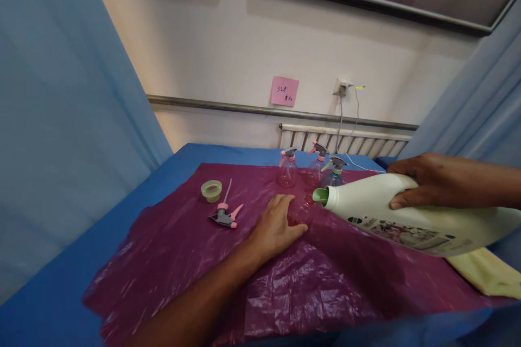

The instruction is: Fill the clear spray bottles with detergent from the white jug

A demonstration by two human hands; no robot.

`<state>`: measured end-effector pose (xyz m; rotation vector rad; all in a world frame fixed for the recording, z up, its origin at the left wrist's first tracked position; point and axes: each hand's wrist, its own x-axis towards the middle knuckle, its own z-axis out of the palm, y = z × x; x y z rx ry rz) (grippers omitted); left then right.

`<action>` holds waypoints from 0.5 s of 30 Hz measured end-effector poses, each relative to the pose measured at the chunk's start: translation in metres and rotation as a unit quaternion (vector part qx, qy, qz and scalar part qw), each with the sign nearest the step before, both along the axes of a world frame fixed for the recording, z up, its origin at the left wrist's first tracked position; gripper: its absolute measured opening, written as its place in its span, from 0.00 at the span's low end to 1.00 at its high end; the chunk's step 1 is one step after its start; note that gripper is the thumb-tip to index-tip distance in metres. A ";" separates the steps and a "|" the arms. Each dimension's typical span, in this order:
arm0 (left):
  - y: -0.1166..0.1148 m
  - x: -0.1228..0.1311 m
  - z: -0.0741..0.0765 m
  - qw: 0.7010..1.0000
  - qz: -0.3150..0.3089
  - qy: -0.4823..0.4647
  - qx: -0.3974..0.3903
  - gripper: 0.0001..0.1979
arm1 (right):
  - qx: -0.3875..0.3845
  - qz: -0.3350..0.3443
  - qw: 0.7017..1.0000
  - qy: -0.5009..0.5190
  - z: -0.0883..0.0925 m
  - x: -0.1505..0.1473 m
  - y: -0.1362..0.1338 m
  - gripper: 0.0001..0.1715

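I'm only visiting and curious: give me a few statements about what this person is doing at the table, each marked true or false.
1. The right hand holds the white jug tipped over on its side. True.
2. The left hand is lifting the spray head. False: the spray head lies alone on the purple sheet, and the left hand grips a small clear bottle.
3. Three spray bottles stand at the back of the sheet. True.
4. The jug's spout is red. False: it is green.
5. The sticky note on the wall is pink. True.
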<state>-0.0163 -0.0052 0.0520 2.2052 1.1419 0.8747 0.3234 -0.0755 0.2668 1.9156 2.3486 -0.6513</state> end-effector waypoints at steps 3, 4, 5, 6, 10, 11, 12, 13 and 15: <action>0.000 0.000 0.001 1.000 -0.002 -0.004 -0.005 0.37 | -0.002 -0.003 1.000 -0.003 0.002 -0.002 0.001 0.19; 0.000 0.000 0.001 1.000 -0.004 -0.006 -0.005 0.37 | -0.003 -0.005 1.000 -0.004 0.002 -0.003 0.001 0.19; 0.000 0.000 0.001 1.000 -0.005 -0.008 -0.004 0.37 | -0.004 -0.006 1.000 -0.005 0.003 -0.004 0.001 0.19; -0.001 -0.001 0.001 1.000 -0.005 -0.008 -0.004 0.37 | -0.006 -0.007 1.000 -0.006 0.004 -0.005 0.001 0.19; -0.001 -0.001 -0.001 1.000 -0.006 -0.005 -0.001 0.37 | -0.009 -0.010 1.000 -0.007 0.005 -0.007 0.001 0.21; 0.000 -0.001 -0.001 1.000 -0.006 -0.005 0.000 0.37 | -0.010 -0.010 1.000 -0.006 0.004 -0.007 0.002 0.21; 0.000 -0.001 -0.002 1.000 -0.006 -0.007 0.000 0.37 | -0.011 -0.010 1.000 -0.004 0.004 -0.007 0.002 0.21; 0.000 -0.001 -0.002 1.000 -0.007 -0.008 0.000 0.37 | -0.014 -0.010 1.000 -0.003 0.004 -0.007 0.003 0.21; 0.001 -0.001 -0.004 1.000 -0.007 -0.009 0.000 0.37 | -0.018 -0.011 1.000 -0.003 0.004 -0.007 0.003 0.21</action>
